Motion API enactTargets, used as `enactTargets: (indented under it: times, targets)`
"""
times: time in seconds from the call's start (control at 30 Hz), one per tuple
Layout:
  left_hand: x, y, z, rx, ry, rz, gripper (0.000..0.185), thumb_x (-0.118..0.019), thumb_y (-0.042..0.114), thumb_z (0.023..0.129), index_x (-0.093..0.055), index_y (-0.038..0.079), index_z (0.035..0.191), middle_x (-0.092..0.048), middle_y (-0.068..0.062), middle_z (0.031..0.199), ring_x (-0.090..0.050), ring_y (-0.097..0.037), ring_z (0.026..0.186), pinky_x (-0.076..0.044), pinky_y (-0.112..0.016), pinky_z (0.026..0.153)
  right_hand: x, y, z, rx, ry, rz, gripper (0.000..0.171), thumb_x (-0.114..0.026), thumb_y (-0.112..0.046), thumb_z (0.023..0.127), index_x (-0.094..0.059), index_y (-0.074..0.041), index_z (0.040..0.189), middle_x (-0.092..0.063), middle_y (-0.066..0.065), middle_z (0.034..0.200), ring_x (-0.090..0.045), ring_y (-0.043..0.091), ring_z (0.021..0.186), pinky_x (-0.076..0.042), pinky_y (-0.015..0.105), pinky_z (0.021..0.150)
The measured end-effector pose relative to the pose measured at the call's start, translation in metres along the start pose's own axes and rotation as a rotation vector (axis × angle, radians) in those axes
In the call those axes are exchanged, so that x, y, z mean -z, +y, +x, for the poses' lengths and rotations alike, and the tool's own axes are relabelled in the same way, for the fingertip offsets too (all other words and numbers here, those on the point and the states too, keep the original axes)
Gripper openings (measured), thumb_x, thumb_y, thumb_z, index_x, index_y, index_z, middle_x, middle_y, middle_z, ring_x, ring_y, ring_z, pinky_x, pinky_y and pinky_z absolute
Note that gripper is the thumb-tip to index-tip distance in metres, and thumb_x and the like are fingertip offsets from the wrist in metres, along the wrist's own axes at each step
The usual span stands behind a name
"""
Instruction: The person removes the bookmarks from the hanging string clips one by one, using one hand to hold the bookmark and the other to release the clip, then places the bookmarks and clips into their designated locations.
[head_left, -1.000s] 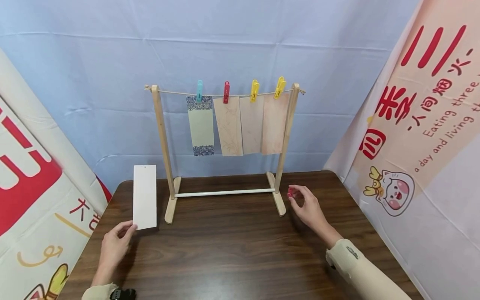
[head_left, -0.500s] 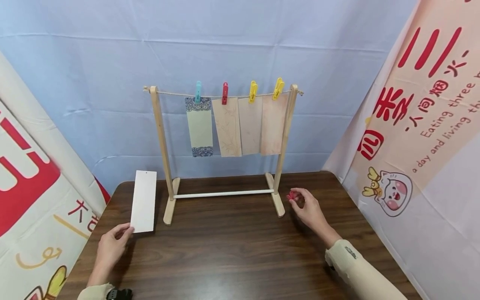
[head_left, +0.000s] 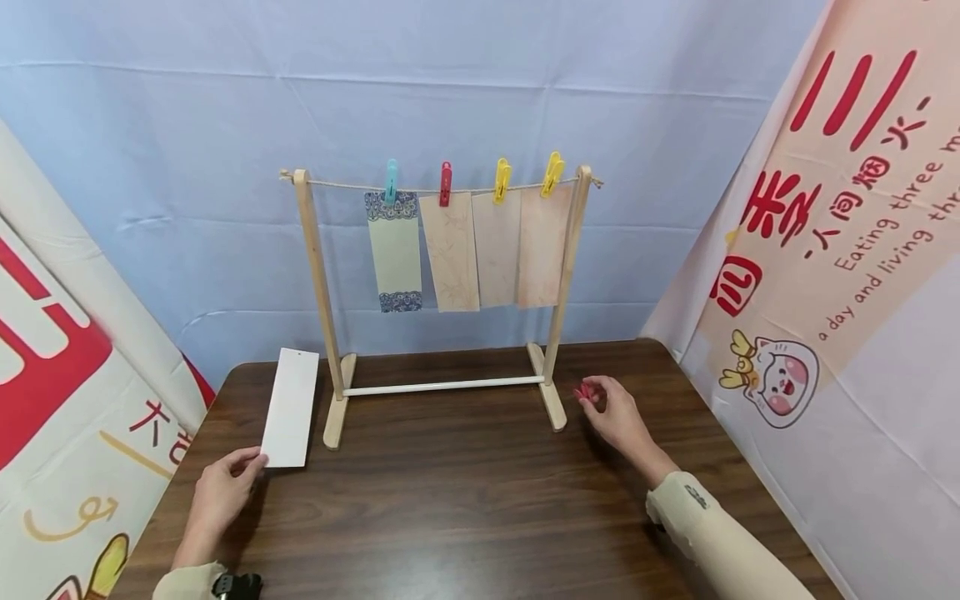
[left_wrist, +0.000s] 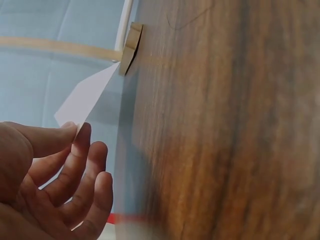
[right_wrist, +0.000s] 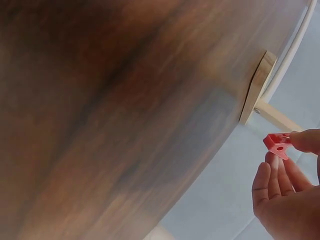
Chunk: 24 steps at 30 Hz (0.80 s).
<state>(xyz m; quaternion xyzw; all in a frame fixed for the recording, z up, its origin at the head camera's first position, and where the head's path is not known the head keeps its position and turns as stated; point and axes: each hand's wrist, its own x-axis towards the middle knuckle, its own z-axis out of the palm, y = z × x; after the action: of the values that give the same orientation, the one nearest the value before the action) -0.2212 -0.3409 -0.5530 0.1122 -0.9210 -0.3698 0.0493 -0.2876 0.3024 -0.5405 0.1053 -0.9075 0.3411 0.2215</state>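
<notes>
Card and peg in our hands

Our left hand pinches the white card, now tilted lower toward the table; our right hand still pinches the red peg beside the rack, so both are ready.

Red clip half-hidden by right hand fingertips — card corner behind left thumb.

The left hand reaches forward, thumb and fingers pinched. The right hand (arm stretched further out) has its fingertips pinched together.
</notes>
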Motion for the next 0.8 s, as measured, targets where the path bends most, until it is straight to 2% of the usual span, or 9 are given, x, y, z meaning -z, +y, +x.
enactTargets:
  times: [0.2, 0.47, 0.8]
  targets:
    - [-0.002, 0.000, 0.004, -0.015, -0.007, -0.004, 0.039, -0.067, 0.026, 0.108, -0.071, -0.006, 0.131, -0.080, -0.011, 0.093, -0.065, -0.012, 0.075, -0.046, -0.028, 0.063, 0.000, 0.008, -0.002, -0.045, -0.017, -0.036, 0.030, -0.080, 0.003, 0.092, -0.069, 0.008, 0.119, -0.069, 0.018, 0.097, -0.067, 0.031, 0.085, -0.051, 0.028, 0.071]
    - [-0.004, -0.001, 0.010, -0.034, -0.002, 0.023, 0.036, -0.067, 0.023, 0.108, -0.071, -0.007, 0.129, -0.079, -0.009, 0.089, -0.066, -0.014, 0.077, -0.047, -0.033, 0.070, 0.002, 0.016, -0.001, -0.088, -0.059, -0.072, 0.030, -0.078, 0.002, 0.093, -0.068, 0.009, 0.120, -0.067, 0.019, 0.098, -0.067, 0.033, 0.084, -0.054, 0.037, 0.072]
    - [-0.005, -0.003, 0.013, -0.049, -0.003, 0.055, 0.036, -0.068, 0.024, 0.108, -0.073, -0.006, 0.127, -0.079, -0.008, 0.086, -0.071, -0.016, 0.080, -0.052, -0.053, 0.086, 0.000, 0.020, -0.002, -0.146, -0.105, -0.090, 0.033, -0.078, -0.001, 0.093, -0.068, 0.010, 0.124, -0.068, 0.020, 0.104, -0.066, 0.027, 0.086, -0.055, 0.037, 0.075]
